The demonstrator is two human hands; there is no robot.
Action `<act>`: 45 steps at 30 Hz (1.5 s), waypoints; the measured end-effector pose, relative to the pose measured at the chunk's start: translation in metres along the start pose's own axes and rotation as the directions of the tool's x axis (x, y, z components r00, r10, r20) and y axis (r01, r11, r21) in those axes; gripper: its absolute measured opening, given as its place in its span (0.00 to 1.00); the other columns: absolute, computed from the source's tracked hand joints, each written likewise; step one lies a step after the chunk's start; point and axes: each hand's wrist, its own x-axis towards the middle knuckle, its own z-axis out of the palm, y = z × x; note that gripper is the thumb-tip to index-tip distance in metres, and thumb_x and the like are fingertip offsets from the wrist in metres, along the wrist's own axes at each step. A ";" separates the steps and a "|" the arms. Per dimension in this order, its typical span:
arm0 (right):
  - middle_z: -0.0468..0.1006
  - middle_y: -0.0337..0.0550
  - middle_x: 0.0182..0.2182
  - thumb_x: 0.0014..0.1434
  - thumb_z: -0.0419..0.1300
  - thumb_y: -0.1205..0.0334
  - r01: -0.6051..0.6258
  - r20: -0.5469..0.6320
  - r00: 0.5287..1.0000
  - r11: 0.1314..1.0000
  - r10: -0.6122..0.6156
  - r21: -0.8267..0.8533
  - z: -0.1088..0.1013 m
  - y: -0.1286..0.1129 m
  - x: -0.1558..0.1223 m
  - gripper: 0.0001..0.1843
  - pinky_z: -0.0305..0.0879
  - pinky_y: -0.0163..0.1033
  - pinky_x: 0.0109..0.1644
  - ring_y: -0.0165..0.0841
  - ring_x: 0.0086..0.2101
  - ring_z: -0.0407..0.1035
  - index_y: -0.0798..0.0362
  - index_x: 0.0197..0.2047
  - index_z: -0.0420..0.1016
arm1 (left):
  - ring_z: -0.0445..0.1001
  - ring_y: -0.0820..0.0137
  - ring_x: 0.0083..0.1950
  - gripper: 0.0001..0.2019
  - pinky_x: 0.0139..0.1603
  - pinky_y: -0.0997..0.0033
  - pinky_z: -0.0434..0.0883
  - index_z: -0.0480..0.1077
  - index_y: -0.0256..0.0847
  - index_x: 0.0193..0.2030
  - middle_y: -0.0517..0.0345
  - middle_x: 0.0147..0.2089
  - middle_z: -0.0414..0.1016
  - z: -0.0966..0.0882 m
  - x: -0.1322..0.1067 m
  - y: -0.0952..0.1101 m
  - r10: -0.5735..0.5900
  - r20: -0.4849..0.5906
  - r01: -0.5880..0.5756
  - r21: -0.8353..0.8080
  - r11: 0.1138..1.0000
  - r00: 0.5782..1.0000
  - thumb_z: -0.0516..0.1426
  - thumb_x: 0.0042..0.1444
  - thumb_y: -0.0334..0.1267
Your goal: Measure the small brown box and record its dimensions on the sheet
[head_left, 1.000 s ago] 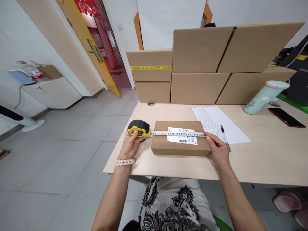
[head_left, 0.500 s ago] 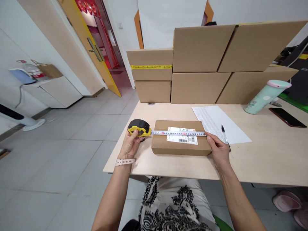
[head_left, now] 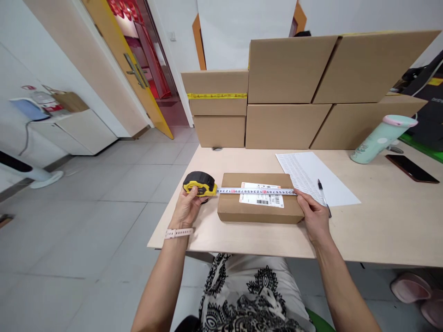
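Observation:
A flat brown cardboard box with a white shipping label lies on the light wooden table in front of me. My left hand grips a yellow and black tape measure just left of the box. Its white tape blade runs across the box top to the right edge. There my right hand pinches the tape's end against the box corner.
A printed white sheet with a pen lies right of the box. Stacked cardboard boxes line the table's far side. A mint bottle and a dark phone lie at the right. An open yellow door stands at left.

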 end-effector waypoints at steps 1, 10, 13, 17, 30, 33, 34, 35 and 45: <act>0.80 0.44 0.49 0.54 0.65 0.49 -0.001 -0.001 1.000 1.000 0.001 0.002 0.000 0.000 0.000 0.18 0.61 0.51 0.61 0.42 0.52 0.70 0.48 0.45 0.82 | 0.79 0.68 0.41 0.23 0.39 0.64 0.80 0.73 0.39 0.42 0.58 0.42 0.79 0.000 0.000 0.000 0.000 0.003 0.000 -0.004 1.000 1.000 0.73 0.40 0.41; 0.80 0.46 0.48 0.53 0.66 0.47 -0.024 -0.052 0.998 1.000 0.024 -0.007 -0.002 -0.014 -0.002 0.22 0.68 0.49 0.55 0.40 0.48 0.73 0.49 0.48 0.81 | 0.79 0.67 0.38 0.24 0.33 0.69 0.80 0.74 0.40 0.41 0.57 0.39 0.81 0.019 -0.021 0.006 0.045 -0.046 -0.047 -0.026 0.999 0.998 0.74 0.36 0.39; 0.81 0.45 0.46 0.54 0.66 0.48 0.088 -0.173 0.981 0.996 -0.092 -0.028 -0.006 -0.041 0.004 0.22 0.72 0.46 0.49 0.37 0.42 0.75 0.49 0.48 0.80 | 0.80 0.64 0.42 0.21 0.40 0.65 0.80 0.75 0.42 0.44 0.55 0.43 0.81 0.032 -0.055 0.009 0.094 -0.033 -0.096 -0.077 0.992 0.995 0.72 0.42 0.41; 0.81 0.44 0.41 0.54 0.65 0.49 0.254 -0.238 0.938 0.967 -0.254 -0.029 -0.007 -0.074 0.027 0.18 0.75 0.45 0.44 0.35 0.38 0.75 0.50 0.45 0.81 | 0.74 0.56 0.57 0.23 0.55 0.55 0.74 0.75 0.45 0.50 0.50 0.54 0.77 0.043 -0.106 0.010 0.006 0.060 0.007 -0.230 0.973 0.998 0.66 0.50 0.52; 0.79 0.42 0.32 0.51 0.66 0.52 0.030 0.416 0.909 0.997 0.002 -0.071 0.040 -0.074 0.072 0.16 0.72 0.42 0.41 0.32 0.32 0.72 0.52 0.41 0.79 | 0.73 0.50 0.57 0.44 0.54 0.52 0.73 0.61 0.43 0.67 0.39 0.65 0.64 0.057 -0.193 -0.030 -0.352 0.660 0.670 -0.316 0.672 0.664 0.66 0.45 0.59; 0.79 0.42 0.33 0.53 0.64 0.55 0.059 0.522 0.853 0.988 0.025 -0.143 0.062 -0.073 0.083 0.16 0.71 0.42 0.42 0.32 0.32 0.71 0.52 0.44 0.79 | 0.74 0.51 0.53 0.40 0.52 0.50 0.73 0.67 0.38 0.61 0.40 0.55 0.72 0.066 -0.192 -0.035 -0.373 0.707 0.705 -0.248 0.664 0.601 0.69 0.43 0.53; 0.79 0.42 0.35 0.54 0.63 0.56 0.072 0.536 0.844 0.984 0.026 -0.161 0.070 -0.072 0.087 0.15 0.70 0.42 0.44 0.32 0.34 0.71 0.52 0.44 0.79 | 0.73 0.51 0.53 0.37 0.52 0.47 0.72 0.67 0.38 0.60 0.40 0.55 0.71 0.070 -0.191 -0.037 -0.381 0.698 0.704 -0.247 0.666 0.606 0.69 0.44 0.51; 0.80 0.43 0.36 0.55 0.62 0.57 0.083 0.548 0.836 0.981 0.029 -0.178 0.076 -0.070 0.091 0.14 0.70 0.42 0.46 0.32 0.35 0.72 0.52 0.43 0.79 | 0.73 0.51 0.53 0.35 0.53 0.45 0.71 0.68 0.39 0.59 0.41 0.56 0.69 0.073 -0.190 -0.039 -0.382 0.680 0.694 -0.261 0.671 0.626 0.69 0.45 0.49; 0.82 0.46 0.36 0.56 0.61 0.60 0.169 0.644 0.757 0.918 0.113 -0.359 0.098 -0.045 0.110 0.10 0.68 0.40 0.45 0.32 0.34 0.73 0.54 0.38 0.81 | 0.70 0.59 0.53 0.25 0.57 0.44 0.69 0.72 0.37 0.56 0.44 0.57 0.68 0.090 -0.194 -0.050 -0.387 0.603 0.667 -0.350 0.657 0.697 0.63 0.55 0.50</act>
